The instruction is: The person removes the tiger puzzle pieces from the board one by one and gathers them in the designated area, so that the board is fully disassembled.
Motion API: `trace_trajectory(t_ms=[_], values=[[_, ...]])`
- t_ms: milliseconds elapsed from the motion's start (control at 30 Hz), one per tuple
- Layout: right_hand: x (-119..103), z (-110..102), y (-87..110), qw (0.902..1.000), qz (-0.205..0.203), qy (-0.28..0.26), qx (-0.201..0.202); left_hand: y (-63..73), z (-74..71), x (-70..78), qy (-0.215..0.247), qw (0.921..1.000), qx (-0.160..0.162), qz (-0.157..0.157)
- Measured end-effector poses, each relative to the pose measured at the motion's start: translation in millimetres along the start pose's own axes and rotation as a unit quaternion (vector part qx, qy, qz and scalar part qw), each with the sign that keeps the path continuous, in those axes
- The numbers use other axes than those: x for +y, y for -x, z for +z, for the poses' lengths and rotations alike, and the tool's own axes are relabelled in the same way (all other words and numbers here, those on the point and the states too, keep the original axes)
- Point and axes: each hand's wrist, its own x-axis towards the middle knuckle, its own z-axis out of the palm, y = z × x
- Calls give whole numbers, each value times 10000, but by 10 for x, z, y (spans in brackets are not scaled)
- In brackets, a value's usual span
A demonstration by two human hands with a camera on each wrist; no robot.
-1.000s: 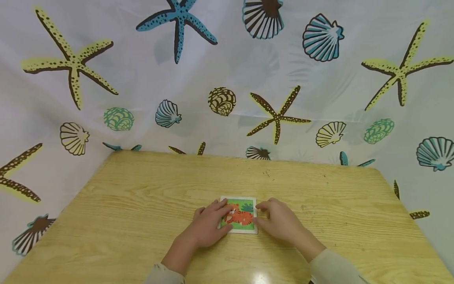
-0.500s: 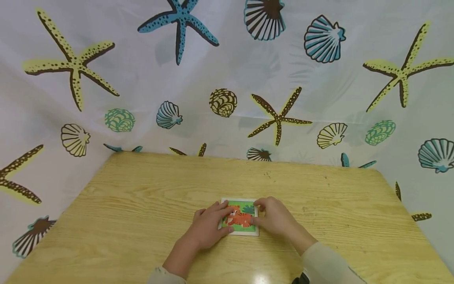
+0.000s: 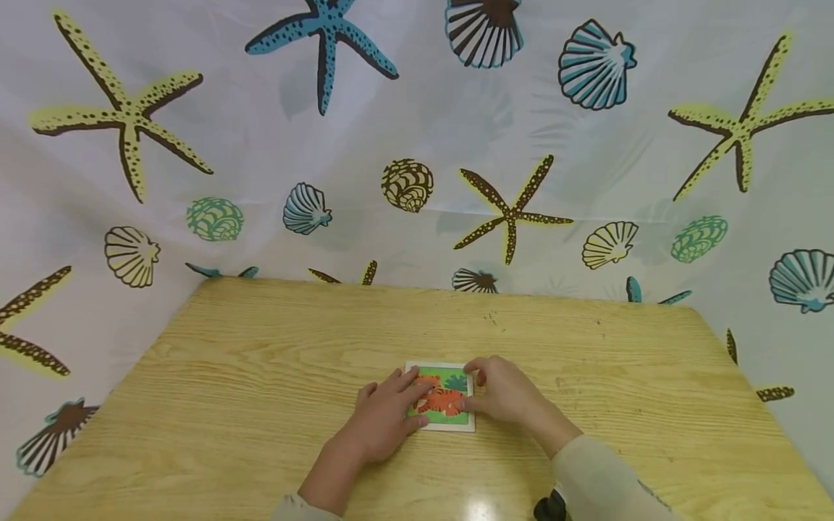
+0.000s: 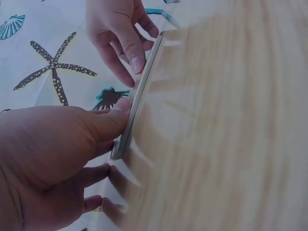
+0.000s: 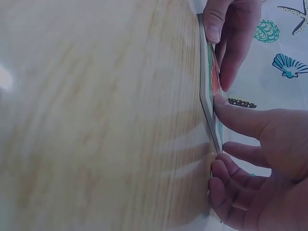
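A small square picture puzzle (image 3: 449, 418) lies flat on the wooden table, with an orange tiger on green inside a white frame. My left hand (image 3: 381, 420) rests on its left side: fingertips spread over the tiger, thumb by the lower edge. At the right side is my right hand (image 3: 504, 394), its thumb touching the tiger's rear and its index finger at the upper right corner. In the right wrist view, the right thumb (image 5: 240, 115) lies on the picture, while the other fingers bend beside the board's edge (image 5: 208, 110). The left wrist view shows the frame's thin side (image 4: 139, 101) between both hands.
The wooden table (image 3: 260, 340) stretches around the puzzle on all sides. Behind and beside it hangs a white curtain (image 3: 365, 145) printed with starfish and shells. A dark object (image 3: 550, 506) shows by the right sleeve.
My right hand has shifted slightly left and up, its thumb and index finger now over the puzzle's right edge. The left hand stays nearly still on the puzzle.
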Motion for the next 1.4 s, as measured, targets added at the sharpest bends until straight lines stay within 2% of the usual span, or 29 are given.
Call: trace_trajectory(t_ms=[333,533,900,1233,1400], values=[[34,-13,-70,9998,-53,-143,-131,12,9,17,119,9998,139,-21],[52,0,-92,9989,3,-439,-166,18,24,27,43,10000,43,-56],[-35,-35,-124,9976,345,-586,-106,15,0,60,-34,10000,9,-56],[-33,-29,-147,9955,626,-687,-175,23,9,65,-242,9997,-23,6],[-31,-32,-165,9939,745,-774,-267,34,11,63,-190,9998,-5,7]])
